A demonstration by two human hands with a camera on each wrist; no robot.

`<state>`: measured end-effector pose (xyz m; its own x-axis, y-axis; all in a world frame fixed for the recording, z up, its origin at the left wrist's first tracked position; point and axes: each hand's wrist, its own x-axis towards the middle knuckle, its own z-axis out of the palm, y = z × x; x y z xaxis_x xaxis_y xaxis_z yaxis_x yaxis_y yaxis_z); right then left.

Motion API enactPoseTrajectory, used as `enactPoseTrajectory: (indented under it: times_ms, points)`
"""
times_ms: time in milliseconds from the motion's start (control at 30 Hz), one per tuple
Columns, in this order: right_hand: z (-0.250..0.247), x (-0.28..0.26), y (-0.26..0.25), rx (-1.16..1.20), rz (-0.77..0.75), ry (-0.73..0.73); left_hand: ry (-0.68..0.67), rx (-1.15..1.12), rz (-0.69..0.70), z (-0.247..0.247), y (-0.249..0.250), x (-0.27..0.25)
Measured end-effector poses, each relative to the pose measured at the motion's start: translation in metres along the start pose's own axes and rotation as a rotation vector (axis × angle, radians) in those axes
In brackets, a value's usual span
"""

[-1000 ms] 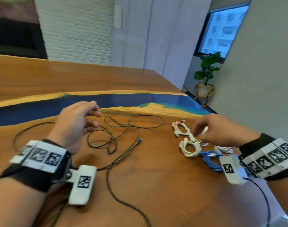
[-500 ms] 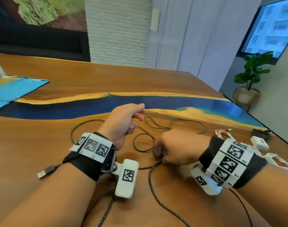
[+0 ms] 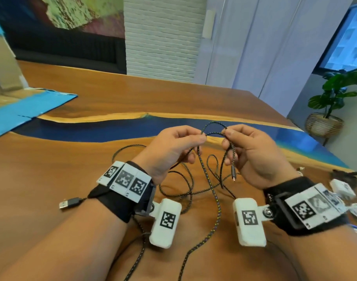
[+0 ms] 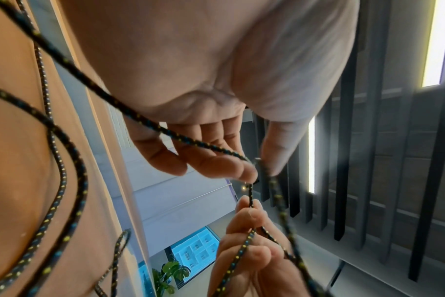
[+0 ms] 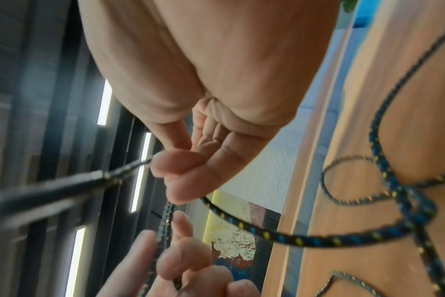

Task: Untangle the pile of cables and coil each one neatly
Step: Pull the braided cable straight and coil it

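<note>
both hands pinch the cable (image 3: 211, 191): left grip (image 3: 171, 149), right grip (image 3: 248, 153). keep the plug (image 3: 233, 173) below the right grip, feed even loops into it, slack loose on the table (image 3: 92, 159)

The wooden tabletop (image 3: 96, 165) has a blue resin band running across it. On it lie loops of a black braided cable (image 3: 204, 179) ending in a USB plug (image 3: 69, 203) at the left, flattened blue cardboard (image 3: 31, 106) at the far left, and white cables (image 3: 344, 189) at the right edge.
</note>
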<state>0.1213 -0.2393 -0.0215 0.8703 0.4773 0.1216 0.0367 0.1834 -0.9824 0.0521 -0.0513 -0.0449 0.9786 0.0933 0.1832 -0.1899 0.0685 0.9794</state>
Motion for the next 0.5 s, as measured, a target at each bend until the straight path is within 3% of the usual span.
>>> enactPoseTrajectory:
  times_ms: [300,500]
  points:
    - [-0.013,-0.011,0.032,0.231,0.117,-0.039,0.261,0.037,-0.049,-0.001,-0.014,0.010]
    - [-0.022,-0.011,0.034,0.257,0.163,-0.096,0.345,-0.042,0.012,-0.009,-0.011,0.012]
